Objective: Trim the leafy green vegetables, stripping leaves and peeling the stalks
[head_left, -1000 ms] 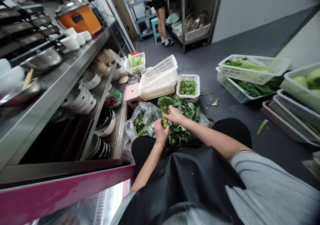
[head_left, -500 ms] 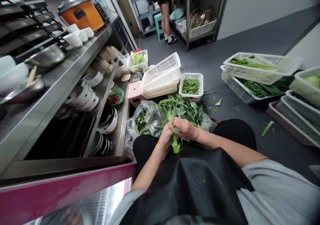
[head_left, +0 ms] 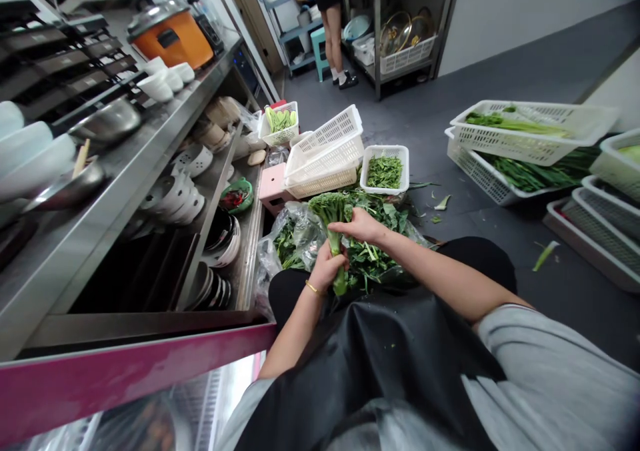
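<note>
My left hand [head_left: 327,265] is wrapped round the thick stalk of a head of broccoli [head_left: 332,208], which is held upright over my lap, its cut end pointing down. Higher up, my right hand [head_left: 363,227] has its thumb laid across the stem just under the florets. Its other fingers are curled in on the stem's right side and partly hidden. Below and behind the broccoli lies a heap of loose green leaves [head_left: 383,257]. A clear plastic bag [head_left: 307,227] with more leaves sits to the left of it.
Ahead stand a small white basket of cut greens [head_left: 384,172], stacked white baskets [head_left: 325,154] and a pink stool [head_left: 273,183]. Baskets of vegetables [head_left: 520,134] are piled at right. A steel shelf of bowls [head_left: 165,144] runs along my left. Another person [head_left: 333,31] stands far ahead.
My right hand has moved up the stalk to just below the florets. My left hand keeps its hold lower down, and the broccoli has shifted slightly left, its head now more visible.
</note>
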`<state>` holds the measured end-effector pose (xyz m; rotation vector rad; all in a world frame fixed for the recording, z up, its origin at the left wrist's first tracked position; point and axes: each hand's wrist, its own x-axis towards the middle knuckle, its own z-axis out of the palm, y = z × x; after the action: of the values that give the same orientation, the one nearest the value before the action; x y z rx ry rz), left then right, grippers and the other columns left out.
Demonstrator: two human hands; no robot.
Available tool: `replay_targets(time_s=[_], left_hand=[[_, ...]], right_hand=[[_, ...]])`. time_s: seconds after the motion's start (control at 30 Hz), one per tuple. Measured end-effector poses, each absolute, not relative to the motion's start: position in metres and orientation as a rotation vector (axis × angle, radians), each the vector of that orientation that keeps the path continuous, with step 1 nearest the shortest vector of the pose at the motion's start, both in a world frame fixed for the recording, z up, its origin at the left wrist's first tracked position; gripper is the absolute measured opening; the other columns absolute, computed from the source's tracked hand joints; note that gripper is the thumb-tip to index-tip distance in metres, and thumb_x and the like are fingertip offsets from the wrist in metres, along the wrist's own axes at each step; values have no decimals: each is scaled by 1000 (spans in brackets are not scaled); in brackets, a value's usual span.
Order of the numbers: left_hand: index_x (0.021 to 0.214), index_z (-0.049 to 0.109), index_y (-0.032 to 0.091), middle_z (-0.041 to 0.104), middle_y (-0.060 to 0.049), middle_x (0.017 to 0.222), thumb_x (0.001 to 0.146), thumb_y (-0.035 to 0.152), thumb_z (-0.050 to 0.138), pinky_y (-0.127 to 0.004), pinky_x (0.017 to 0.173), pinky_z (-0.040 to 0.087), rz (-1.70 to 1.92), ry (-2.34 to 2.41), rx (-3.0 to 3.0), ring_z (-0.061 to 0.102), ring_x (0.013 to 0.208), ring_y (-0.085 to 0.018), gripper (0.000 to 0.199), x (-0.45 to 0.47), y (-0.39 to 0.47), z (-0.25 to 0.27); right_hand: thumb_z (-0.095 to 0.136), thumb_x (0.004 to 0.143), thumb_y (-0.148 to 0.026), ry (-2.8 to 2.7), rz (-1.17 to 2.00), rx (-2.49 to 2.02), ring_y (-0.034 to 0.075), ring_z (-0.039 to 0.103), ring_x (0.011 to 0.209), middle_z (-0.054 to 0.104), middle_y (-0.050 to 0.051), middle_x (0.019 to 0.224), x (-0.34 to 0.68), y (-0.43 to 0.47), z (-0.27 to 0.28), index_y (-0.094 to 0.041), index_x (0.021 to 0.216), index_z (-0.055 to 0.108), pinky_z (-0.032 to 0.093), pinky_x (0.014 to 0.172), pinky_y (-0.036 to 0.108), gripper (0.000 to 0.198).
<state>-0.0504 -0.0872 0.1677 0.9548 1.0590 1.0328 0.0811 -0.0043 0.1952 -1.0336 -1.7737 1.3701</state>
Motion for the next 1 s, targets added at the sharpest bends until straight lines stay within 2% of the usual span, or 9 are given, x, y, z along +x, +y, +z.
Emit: replay_targets(time_s=[0.1,0.2,0.27,0.37,0.5,0.6,0.73,0.87,1.0], left_hand=[[74,46,19,49,4,58,55,15,58,-22,40,36,967,927,715,44,40,-8,22,-49,-89,164],[68,44,18,43,4,53,60,20,57,-21,37,32,1012,860,498,38,38,-7,16,-57,-84,164],[70,44,19,41,3,55,60,20,57,-18,36,29,1103,832,422,35,39,-5,17,-67,-80,167],[74,43,20,38,4,61,62,26,59,-16,32,20,1167,801,443,24,37,-2,21,-81,-78,172],[71,37,21,29,6,55,68,51,53,-18,29,15,1096,804,468,13,32,-1,34,-81,-84,168],[71,40,21,33,4,52,68,57,52,-20,29,24,974,795,497,26,30,-5,38,-73,-85,162],[82,50,19,50,0,59,71,46,61,-24,41,43,1036,887,603,53,47,-13,31,-65,-76,164],[87,50,21,51,3,61,76,48,62,-25,51,48,1341,1039,618,57,55,-13,32,-62,-67,164],[90,48,22,51,4,62,77,55,60,-23,50,48,1310,1037,602,55,53,-11,38,-59,-69,159]], right_hand=[[57,80,-45,-1943,907,-1115,13,52,59,57,3,65,76,-19,191,-13,75,58,40,56,24,32],[50,84,-39,-2230,638,-794,16,56,70,61,7,76,78,-48,181,-15,83,60,43,62,25,25],[49,85,-38,-2279,744,-533,16,57,71,62,7,78,81,-62,177,-17,82,60,44,63,26,24],[51,85,-43,-1919,1106,-724,12,52,56,57,2,66,87,-61,176,-17,76,56,44,54,24,28],[61,77,-47,-1425,1622,-960,5,33,34,47,-7,51,83,-35,183,-16,86,55,29,33,20,32],[69,70,-46,-1320,1707,-931,4,32,32,47,-6,47,73,-20,187,-16,76,55,25,30,20,34],[71,68,-45,-1382,1569,-964,5,37,35,51,-3,47,66,-15,185,-15,64,55,26,30,19,34],[65,73,-47,-1344,1760,-887,6,41,35,56,-1,53,65,-24,177,-16,69,55,24,29,19,33],[66,73,-44,-1243,1703,-948,4,33,31,49,-7,48,68,-26,176,-18,79,55,24,28,17,29]])
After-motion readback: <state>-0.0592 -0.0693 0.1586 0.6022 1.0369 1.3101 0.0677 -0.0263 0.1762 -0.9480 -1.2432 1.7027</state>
